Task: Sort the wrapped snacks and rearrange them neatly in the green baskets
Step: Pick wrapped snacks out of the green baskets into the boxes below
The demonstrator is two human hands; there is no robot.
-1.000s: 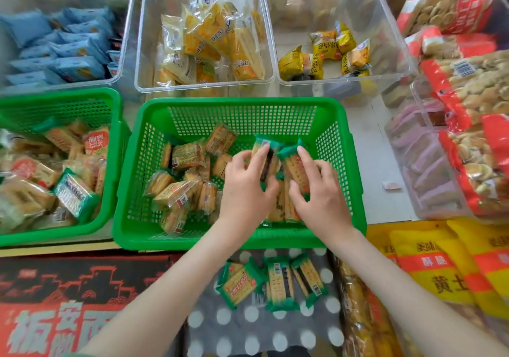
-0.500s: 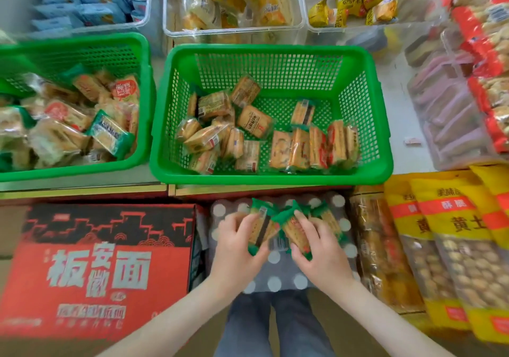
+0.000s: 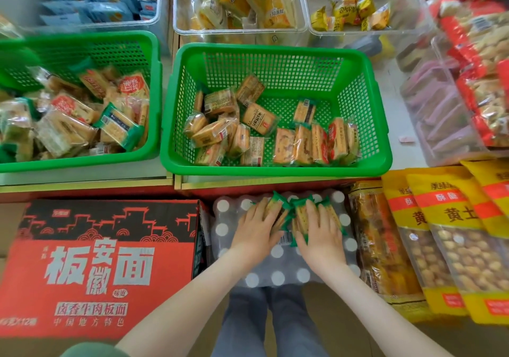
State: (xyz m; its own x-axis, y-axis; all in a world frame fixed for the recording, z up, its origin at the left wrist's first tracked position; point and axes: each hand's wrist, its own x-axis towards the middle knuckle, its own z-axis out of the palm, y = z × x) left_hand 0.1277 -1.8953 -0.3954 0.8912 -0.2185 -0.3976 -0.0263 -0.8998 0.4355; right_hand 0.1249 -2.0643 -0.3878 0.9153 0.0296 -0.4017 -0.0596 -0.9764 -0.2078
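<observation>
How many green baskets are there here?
2. The middle basket sits straight ahead; the left basket stands beside it, partly cut off by the picture's edge. More may lie out of view.

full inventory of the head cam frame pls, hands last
centre green basket: 1, green, middle of the counter
left green basket: 1, green, left of it
centre-basket snacks: many, tan and orange, loose at left, a row at front right
left-basket snacks: many, tan, red and green, piled
green-wrapped snacks: several, green, on the dotted pack
dotted pack: 1, grey with white discs, below the centre basket
carton: 1, red and black, bottom left
clear bins: 3, transparent, behind the baskets, holding blue and yellow packets
yellow bags: at least 3, yellow, bottom right
hands: left hand and right hand, bare, fingers laid on the green-wrapped snacks
</observation>
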